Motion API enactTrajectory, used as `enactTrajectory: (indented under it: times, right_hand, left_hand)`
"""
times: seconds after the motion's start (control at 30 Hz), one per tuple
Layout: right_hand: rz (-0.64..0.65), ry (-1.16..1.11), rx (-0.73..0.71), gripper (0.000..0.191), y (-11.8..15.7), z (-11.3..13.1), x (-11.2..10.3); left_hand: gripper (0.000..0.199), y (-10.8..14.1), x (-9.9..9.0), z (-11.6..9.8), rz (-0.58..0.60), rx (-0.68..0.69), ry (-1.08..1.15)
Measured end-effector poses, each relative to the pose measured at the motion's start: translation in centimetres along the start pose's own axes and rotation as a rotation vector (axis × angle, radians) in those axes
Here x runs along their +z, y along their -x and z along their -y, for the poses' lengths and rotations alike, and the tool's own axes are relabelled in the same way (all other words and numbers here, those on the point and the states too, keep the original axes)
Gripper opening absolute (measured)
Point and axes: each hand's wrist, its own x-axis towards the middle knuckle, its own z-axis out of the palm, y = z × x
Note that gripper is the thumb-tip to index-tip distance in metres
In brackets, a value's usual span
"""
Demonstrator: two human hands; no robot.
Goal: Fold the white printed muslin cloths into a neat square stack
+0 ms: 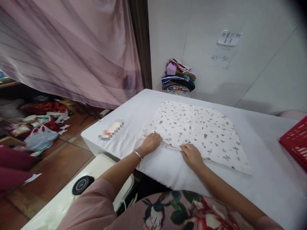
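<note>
A pixelated patch masks the small item (111,130) at the far left of the white table (136,111), so it cannot be made out; at the far right, the red basket (296,140) is cut off by the picture's edge. The printed white cloth (201,127) lies flat across the middle of the table, its near edge partly covered by the person's hands. The left hand (150,143) has its fingers drawn together, gripping that edge near the left corner, the thumb mostly hidden. The right hand (192,156), just to its right, pinches the same edge between thumb and curled fingers; its remaining fingertips are hard to see. The folded fabrics (178,76) stand piled beyond the far edge, their base hidden.
</note>
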Motion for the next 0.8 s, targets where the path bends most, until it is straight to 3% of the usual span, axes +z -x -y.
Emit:
enactTrajectory:
  times: [0.43,0.8]
  right_hand:
    - [-0.016,-0.006,-0.004,0.025,0.0,0.0,0.0]
    - [-0.018,0.012,-0.008,0.026,0.0,-0.1,0.0]
  left_hand:
    - [0.019,1.4,0.0,-0.5,0.019,0.009,0.033]
    - [0.025,0.6,-0.9,0.0,0.075,0.036,0.06]
